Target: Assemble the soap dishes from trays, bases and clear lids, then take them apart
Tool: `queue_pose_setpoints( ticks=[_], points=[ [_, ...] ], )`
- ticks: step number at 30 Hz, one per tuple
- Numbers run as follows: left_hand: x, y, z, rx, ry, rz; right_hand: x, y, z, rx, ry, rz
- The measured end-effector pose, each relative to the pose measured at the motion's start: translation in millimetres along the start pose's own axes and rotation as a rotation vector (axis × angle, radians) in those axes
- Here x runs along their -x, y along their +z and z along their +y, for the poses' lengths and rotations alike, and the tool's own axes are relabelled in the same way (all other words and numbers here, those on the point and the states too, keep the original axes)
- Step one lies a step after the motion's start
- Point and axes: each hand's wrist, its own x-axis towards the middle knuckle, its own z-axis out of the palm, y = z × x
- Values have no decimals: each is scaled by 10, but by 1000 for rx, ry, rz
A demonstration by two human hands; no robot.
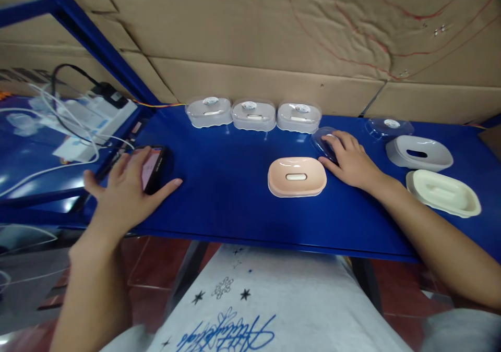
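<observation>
Lid [323,147], clear and oval, lies beneath the right hand [352,161], between the middle of the blue desk [219,201] and its back edge, right of centre. Its long axis seems to slant from back left to front right, though the hand hides part of it. The fingers of that hand bend loosely over the lid, the thumb apart from them on the near side; whether they grip it or only rest on it, I cannot tell.

The left hand [125,195] is spread wide over a phone [152,167] near the desk's left end, fingertips over the screen, thumb stretched toward the right; it is not closed around the phone. The phone's long side leans from front left to back right.

Just by the right thumb is a peach dish [297,168], its long axis and the pale bar in its middle nearly parallel to the front edge. Three covered dishes [254,125] stand in a row along the back edge, lengthwise with it. Toward the back right corner are a second clear cover [389,129] and a white dish [434,151]; nearer the right end, a cream dish [446,193] slants from back left to front right.
</observation>
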Motion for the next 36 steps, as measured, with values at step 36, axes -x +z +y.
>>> queue_pose_setpoints(
  ticks=[36],
  points=[
    [-584, 906, 1542, 537, 707, -593, 103, -242, -438, -219, -427, 353]
  ],
)
